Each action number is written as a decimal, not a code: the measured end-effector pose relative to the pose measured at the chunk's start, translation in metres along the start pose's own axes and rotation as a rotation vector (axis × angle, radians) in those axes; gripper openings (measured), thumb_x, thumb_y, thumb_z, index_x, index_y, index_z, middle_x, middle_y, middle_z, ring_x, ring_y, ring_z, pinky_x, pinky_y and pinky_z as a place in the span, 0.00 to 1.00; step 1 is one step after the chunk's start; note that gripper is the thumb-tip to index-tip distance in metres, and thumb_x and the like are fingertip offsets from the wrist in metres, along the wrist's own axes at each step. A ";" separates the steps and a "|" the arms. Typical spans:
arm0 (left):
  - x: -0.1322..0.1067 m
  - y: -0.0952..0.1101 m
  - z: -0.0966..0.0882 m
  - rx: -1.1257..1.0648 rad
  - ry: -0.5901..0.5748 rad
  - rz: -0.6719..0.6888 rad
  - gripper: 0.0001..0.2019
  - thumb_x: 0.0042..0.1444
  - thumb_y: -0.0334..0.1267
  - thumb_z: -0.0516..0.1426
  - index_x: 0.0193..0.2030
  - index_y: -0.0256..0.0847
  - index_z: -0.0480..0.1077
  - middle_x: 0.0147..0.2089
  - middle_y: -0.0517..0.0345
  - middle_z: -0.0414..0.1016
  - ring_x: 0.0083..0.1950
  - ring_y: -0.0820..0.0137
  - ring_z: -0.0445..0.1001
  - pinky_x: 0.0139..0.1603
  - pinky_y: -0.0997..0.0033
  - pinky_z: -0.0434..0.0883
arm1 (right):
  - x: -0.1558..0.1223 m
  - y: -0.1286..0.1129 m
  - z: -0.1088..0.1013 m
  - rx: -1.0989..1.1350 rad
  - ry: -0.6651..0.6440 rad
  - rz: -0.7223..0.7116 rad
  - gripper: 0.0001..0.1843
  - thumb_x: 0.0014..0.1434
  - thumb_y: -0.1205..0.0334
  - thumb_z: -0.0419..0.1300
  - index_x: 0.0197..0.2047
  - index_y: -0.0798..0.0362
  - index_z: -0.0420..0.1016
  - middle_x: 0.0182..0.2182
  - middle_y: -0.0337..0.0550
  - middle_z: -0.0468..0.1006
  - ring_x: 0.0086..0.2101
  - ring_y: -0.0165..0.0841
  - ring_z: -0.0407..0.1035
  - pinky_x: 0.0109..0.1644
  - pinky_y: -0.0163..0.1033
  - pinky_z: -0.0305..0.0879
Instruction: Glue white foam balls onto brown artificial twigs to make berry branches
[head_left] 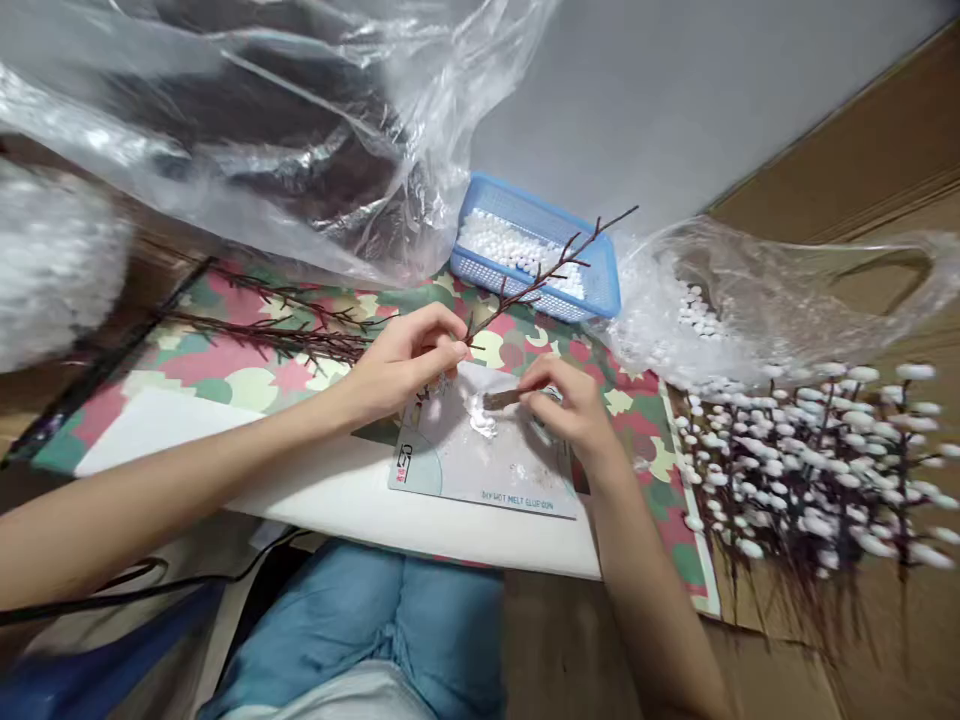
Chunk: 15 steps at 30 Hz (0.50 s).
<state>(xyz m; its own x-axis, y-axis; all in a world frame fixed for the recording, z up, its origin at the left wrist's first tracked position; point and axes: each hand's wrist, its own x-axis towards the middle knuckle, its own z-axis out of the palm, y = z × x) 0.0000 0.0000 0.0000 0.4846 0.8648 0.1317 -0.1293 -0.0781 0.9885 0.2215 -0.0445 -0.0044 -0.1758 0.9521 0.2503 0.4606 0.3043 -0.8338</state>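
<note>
My left hand (420,355) pinches a dark brown artificial branch (536,282), which slants up to the right, its tip in front of a blue basket (604,275). Between the fingers of my right hand (562,395) is a small flat brown stick (501,399). The stick's tip rests in a smear of white paste (480,415) on a grey card (450,470) printed "DIY HOT MELT GLUE GUN". Small white foam balls (517,245) fill the lower part of the basket, just beyond the branch.
Bare branches (300,335) lie on the camouflage-patterned cloth (232,375) at left. Finished-looking stems with white buds (817,470) stand at right beside a clear bag (675,310) of balls. Plastic sheeting (427,130) hangs at the back. A black cable (202,578) crosses lower left.
</note>
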 end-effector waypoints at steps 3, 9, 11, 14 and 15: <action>0.000 0.004 0.001 0.013 0.003 -0.011 0.05 0.52 0.35 0.58 0.32 0.38 0.64 0.21 0.67 0.65 0.22 0.78 0.62 0.23 0.78 0.59 | -0.003 0.001 -0.011 0.171 0.206 0.029 0.06 0.44 0.70 0.60 0.26 0.49 0.73 0.24 0.35 0.70 0.27 0.30 0.64 0.30 0.37 0.58; -0.002 0.003 0.001 -0.032 -0.008 -0.070 0.04 0.50 0.35 0.54 0.34 0.39 0.64 0.21 0.67 0.67 0.21 0.77 0.62 0.23 0.77 0.60 | -0.004 0.001 -0.011 0.466 0.369 0.028 0.06 0.41 0.68 0.59 0.25 0.49 0.70 0.23 0.35 0.68 0.25 0.30 0.64 0.29 0.37 0.60; -0.002 0.002 0.001 -0.040 -0.009 -0.069 0.04 0.50 0.35 0.54 0.34 0.39 0.64 0.21 0.67 0.67 0.22 0.77 0.62 0.23 0.77 0.59 | -0.005 0.000 -0.006 0.464 0.411 0.014 0.06 0.41 0.69 0.58 0.26 0.49 0.69 0.25 0.35 0.69 0.26 0.30 0.65 0.29 0.37 0.61; -0.003 0.000 0.002 -0.037 -0.018 -0.074 0.05 0.51 0.35 0.54 0.34 0.38 0.64 0.21 0.67 0.66 0.23 0.77 0.63 0.23 0.77 0.59 | -0.007 -0.002 0.002 0.418 0.463 -0.022 0.07 0.43 0.71 0.57 0.27 0.49 0.70 0.26 0.36 0.71 0.28 0.30 0.66 0.29 0.36 0.62; -0.003 -0.001 0.002 -0.034 -0.023 -0.076 0.05 0.51 0.35 0.54 0.34 0.38 0.64 0.21 0.67 0.66 0.22 0.77 0.62 0.23 0.77 0.59 | -0.008 -0.003 0.005 0.401 0.467 -0.033 0.07 0.45 0.71 0.57 0.28 0.49 0.70 0.27 0.36 0.71 0.28 0.30 0.67 0.30 0.36 0.64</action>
<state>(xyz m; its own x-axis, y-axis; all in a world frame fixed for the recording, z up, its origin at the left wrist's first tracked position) 0.0003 -0.0036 -0.0009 0.5138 0.8559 0.0587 -0.1211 0.0046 0.9926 0.2174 -0.0529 -0.0068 0.2572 0.8828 0.3932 0.0829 0.3852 -0.9191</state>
